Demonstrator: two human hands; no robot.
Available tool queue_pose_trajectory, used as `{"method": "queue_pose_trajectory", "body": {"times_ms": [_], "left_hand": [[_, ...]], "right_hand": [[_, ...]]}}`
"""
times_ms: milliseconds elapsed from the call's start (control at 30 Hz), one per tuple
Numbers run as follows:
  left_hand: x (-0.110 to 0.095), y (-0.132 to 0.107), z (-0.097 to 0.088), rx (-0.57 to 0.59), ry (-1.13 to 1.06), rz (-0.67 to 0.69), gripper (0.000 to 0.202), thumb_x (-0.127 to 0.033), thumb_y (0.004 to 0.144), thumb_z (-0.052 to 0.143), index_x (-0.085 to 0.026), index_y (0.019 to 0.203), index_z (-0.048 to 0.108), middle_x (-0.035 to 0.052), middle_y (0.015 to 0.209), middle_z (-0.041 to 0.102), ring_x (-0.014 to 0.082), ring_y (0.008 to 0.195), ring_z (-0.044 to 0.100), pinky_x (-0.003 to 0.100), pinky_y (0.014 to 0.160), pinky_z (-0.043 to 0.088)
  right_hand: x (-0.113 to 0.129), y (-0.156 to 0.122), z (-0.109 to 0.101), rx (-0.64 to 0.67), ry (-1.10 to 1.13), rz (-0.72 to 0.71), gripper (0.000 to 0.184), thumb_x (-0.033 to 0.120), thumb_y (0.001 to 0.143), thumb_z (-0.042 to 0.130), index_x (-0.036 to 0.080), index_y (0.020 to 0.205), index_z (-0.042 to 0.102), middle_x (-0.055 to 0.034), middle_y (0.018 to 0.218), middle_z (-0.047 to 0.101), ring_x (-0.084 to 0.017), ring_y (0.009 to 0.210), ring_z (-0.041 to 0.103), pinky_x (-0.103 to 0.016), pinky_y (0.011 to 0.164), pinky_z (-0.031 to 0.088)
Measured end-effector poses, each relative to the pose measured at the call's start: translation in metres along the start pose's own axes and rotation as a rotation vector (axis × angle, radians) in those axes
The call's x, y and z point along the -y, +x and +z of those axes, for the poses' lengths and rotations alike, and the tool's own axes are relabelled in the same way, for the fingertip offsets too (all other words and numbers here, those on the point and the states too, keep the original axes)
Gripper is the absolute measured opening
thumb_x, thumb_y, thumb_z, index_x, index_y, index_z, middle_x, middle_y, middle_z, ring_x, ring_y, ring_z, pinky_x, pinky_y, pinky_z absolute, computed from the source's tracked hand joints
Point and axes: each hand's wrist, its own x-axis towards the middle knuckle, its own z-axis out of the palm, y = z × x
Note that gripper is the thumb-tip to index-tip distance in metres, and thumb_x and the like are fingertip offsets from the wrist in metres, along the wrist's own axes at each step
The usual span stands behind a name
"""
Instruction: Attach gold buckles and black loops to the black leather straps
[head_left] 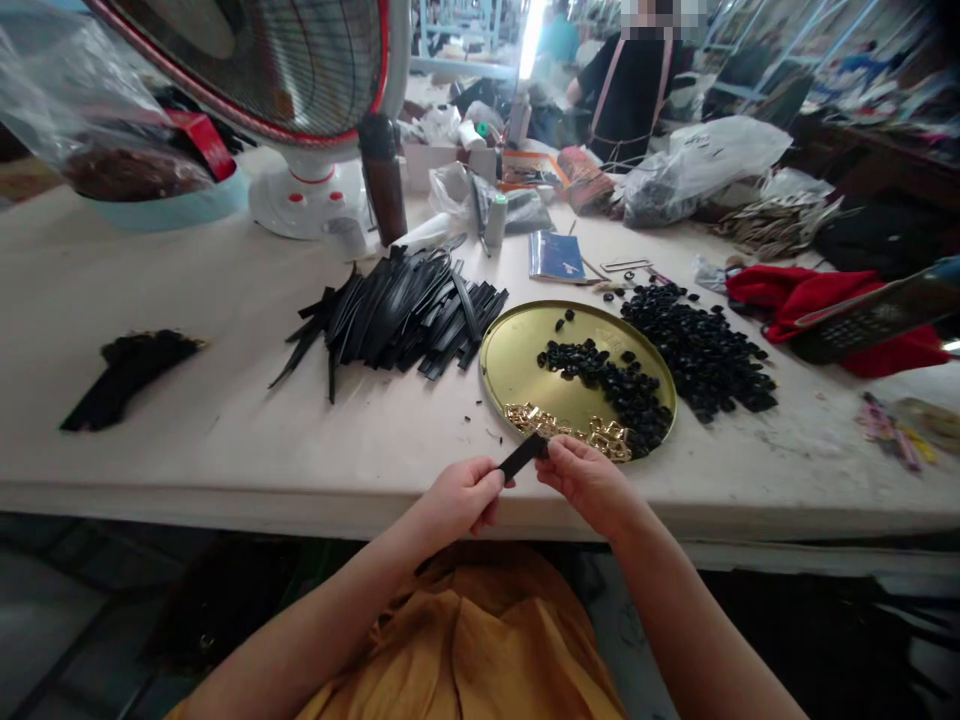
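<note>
A short black strap (523, 456) is stretched between my two hands, just in front of the round gold tray (517, 350). My left hand (478, 490) pinches its lower end between thumb and fingers. At the upper end, my right hand (581, 477) closes its fingertips on the strap; whether a small part is also in them is hidden. The tray bears small gold metal buckles (607, 437) along its near rim and a band of small black pieces (630, 395). Behind my left hand lies a heap of loose black straps (405, 310).
Right of the tray spreads a big pile of black pieces (697, 345). A bundle of black straps with gold fittings (135, 370) lies far left. A fan (307, 190), a blue booklet (556, 257), a thread spool (496, 220) and red cloth (817, 300) stand or lie farther back. A person (630, 90) is beyond.
</note>
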Motion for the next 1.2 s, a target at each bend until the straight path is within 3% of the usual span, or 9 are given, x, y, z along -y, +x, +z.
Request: {"method": "queue_pose_trajectory", "body": {"times_ms": [167, 400, 633, 733, 833, 933, 1000, 1100, 1200], "left_hand": [[0.008, -0.012, -0.001, 0.083, 0.017, -0.082, 0.023, -0.033, 0.077, 0.037, -0.015, 0.078, 0.052, -0.006, 0.045, 0.046, 0.0057, 0.034, 0.036, 0.016, 0.034, 0.027], [0.006, -0.023, -0.009, 0.194, 0.165, -0.112, 0.021, -0.027, 0.076, 0.037, -0.015, 0.075, 0.054, -0.0066, 0.042, 0.042, 0.007, 0.035, 0.033, 0.019, 0.037, 0.024], [0.011, -0.02, 0.002, -0.051, 0.244, 0.134, 0.041, -0.038, 0.086, 0.034, -0.013, 0.116, 0.044, -0.0024, 0.06, 0.051, 0.0123, 0.057, 0.047, 0.023, 0.054, 0.035], [0.014, -0.011, 0.001, -0.05, 0.208, 0.187, 0.04, -0.042, 0.087, 0.032, -0.014, 0.111, 0.047, -0.0015, 0.065, 0.052, 0.0118, 0.058, 0.045, 0.023, 0.055, 0.034], [0.016, -0.001, -0.008, -0.061, 0.256, 0.19, 0.036, -0.045, 0.087, 0.031, -0.016, 0.079, 0.052, -0.0026, 0.061, 0.047, 0.0108, 0.055, 0.041, 0.022, 0.052, 0.03], [0.019, 0.007, -0.015, -0.099, 0.269, 0.127, 0.037, -0.047, 0.086, 0.032, -0.017, 0.069, 0.046, -0.005, 0.052, 0.039, 0.0103, 0.05, 0.037, 0.022, 0.048, 0.027], [0.021, 0.01, -0.016, -0.102, 0.234, 0.101, 0.037, -0.048, 0.085, 0.031, -0.017, 0.069, 0.045, -0.0058, 0.051, 0.037, 0.0101, 0.049, 0.036, 0.022, 0.048, 0.027], [0.02, 0.013, -0.011, -0.086, 0.213, 0.091, 0.037, -0.048, 0.085, 0.031, -0.018, 0.068, 0.044, -0.0058, 0.052, 0.037, 0.01, 0.049, 0.036, 0.022, 0.048, 0.028], [0.018, 0.014, -0.01, -0.087, 0.216, 0.084, 0.037, -0.048, 0.084, 0.032, -0.018, 0.067, 0.043, -0.0058, 0.052, 0.038, 0.0099, 0.049, 0.035, 0.022, 0.048, 0.028]], "right_hand": [[-0.014, -0.008, 0.002, -0.087, 0.02, -0.025, 0.034, 0.035, 0.054, 0.078, 0.019, 0.078, 0.06, 0.0044, 0.064, 0.06, -0.006, 0.054, 0.054, -0.019, 0.056, 0.044], [-0.028, -0.021, 0.004, 0.016, -0.165, -0.011, 0.028, 0.035, 0.06, 0.074, 0.017, 0.077, 0.061, 0.0034, 0.062, 0.059, -0.007, 0.053, 0.052, -0.021, 0.055, 0.043], [-0.048, -0.024, 0.031, 0.016, -0.017, -0.047, 0.027, 0.035, 0.062, 0.073, 0.016, 0.074, 0.057, 0.0044, 0.061, 0.055, -0.006, 0.053, 0.047, -0.021, 0.053, 0.039], [-0.05, -0.019, 0.037, 0.055, -0.072, -0.072, 0.028, 0.039, 0.066, 0.068, 0.016, 0.077, 0.058, 0.0025, 0.065, 0.055, -0.007, 0.054, 0.047, -0.022, 0.055, 0.039], [-0.031, -0.009, 0.014, -0.016, -0.358, -0.204, 0.031, 0.046, 0.072, 0.058, 0.017, 0.081, 0.057, -0.0002, 0.068, 0.056, -0.011, 0.058, 0.05, -0.027, 0.059, 0.042], [0.005, 0.008, -0.033, -0.341, -0.956, -0.433, 0.026, 0.041, 0.076, 0.053, 0.017, 0.086, 0.059, -0.0043, 0.078, 0.058, -0.016, 0.067, 0.052, -0.03, 0.064, 0.041], [0.028, 0.024, -0.064, -0.512, -1.346, -0.441, 0.02, 0.032, 0.077, 0.051, 0.017, 0.087, 0.06, -0.0068, 0.085, 0.057, -0.018, 0.074, 0.053, -0.031, 0.069, 0.039], [0.046, 0.046, -0.091, -0.508, -1.628, -0.296, 0.019, 0.032, 0.072, 0.057, 0.017, 0.083, 0.059, -0.0068, 0.082, 0.057, -0.019, 0.074, 0.054, -0.03, 0.066, 0.037], [0.049, 0.057, -0.096, -0.457, -1.634, -0.283, 0.014, 0.029, 0.068, 0.061, 0.018, 0.074, 0.055, -0.0045, 0.077, 0.056, -0.018, 0.071, 0.052, -0.028, 0.061, 0.035]]}}
